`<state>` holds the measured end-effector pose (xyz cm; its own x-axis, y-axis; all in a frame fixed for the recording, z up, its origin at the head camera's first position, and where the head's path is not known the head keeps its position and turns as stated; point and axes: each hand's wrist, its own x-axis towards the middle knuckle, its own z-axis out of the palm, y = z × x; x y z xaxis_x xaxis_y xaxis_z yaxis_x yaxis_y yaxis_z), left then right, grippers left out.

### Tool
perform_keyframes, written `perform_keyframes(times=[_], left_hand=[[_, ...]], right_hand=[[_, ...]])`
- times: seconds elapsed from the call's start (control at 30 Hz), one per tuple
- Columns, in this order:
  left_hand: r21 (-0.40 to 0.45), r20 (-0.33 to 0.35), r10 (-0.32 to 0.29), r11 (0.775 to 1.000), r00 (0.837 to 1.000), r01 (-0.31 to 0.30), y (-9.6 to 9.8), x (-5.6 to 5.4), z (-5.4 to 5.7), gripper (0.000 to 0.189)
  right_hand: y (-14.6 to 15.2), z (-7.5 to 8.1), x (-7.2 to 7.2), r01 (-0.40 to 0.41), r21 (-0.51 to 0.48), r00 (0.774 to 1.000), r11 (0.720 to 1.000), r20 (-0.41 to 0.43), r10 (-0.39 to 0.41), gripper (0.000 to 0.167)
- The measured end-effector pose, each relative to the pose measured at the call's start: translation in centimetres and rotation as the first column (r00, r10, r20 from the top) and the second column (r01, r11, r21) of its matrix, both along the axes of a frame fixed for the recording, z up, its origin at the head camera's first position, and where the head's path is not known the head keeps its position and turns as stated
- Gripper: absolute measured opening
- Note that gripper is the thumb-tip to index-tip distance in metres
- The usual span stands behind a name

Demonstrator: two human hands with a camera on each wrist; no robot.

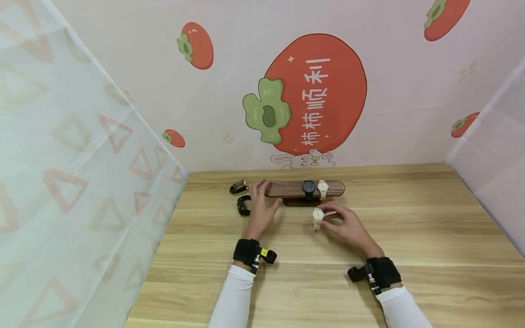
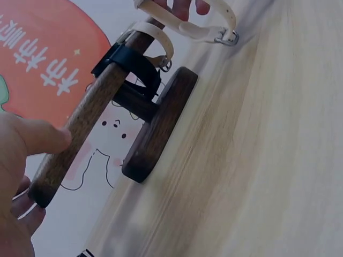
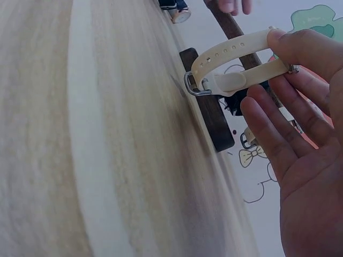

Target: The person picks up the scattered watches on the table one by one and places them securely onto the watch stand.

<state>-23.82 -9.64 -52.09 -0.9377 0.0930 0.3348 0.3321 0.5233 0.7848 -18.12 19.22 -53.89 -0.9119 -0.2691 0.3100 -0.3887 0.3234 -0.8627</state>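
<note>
Wristwatch pinched in your right hand just in front of the wooden stand, you would do best to square its strap loop to the bar while your left hand grips the bar's left end.

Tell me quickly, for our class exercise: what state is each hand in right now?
Left hand: closed, holding one end of the wooden watch stand.
Right hand: closed, pinching a cream-strapped watch.

Looked like a makeshift, sheet-lined booth. Had a persimmon-printed backdrop at twelve o'clock, a triangle-patterned sheet at nine and a wood-grain tabletop at six.
</note>
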Motion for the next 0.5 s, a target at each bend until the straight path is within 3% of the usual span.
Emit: perform_keyframes(times=[0.23, 0.5], left_hand=[[-0.006, 0.045, 0.049, 0.999, 0.998, -0.049, -0.48, -0.26, -0.26, 0.067], [0.007, 0.113, 0.039, 0.999, 0.993, -0.040, -0.88, -0.37, -0.38, 0.064]], right_hand=[[0.15, 0.08, -0.02, 0.009, -0.007, 1.000, 1.000, 0.005, -0.009, 0.042], [0.87, 0.23, 0.15, 0.047, -0.007, 0.998, 0.999, 0.031, -0.046, 0.043]])
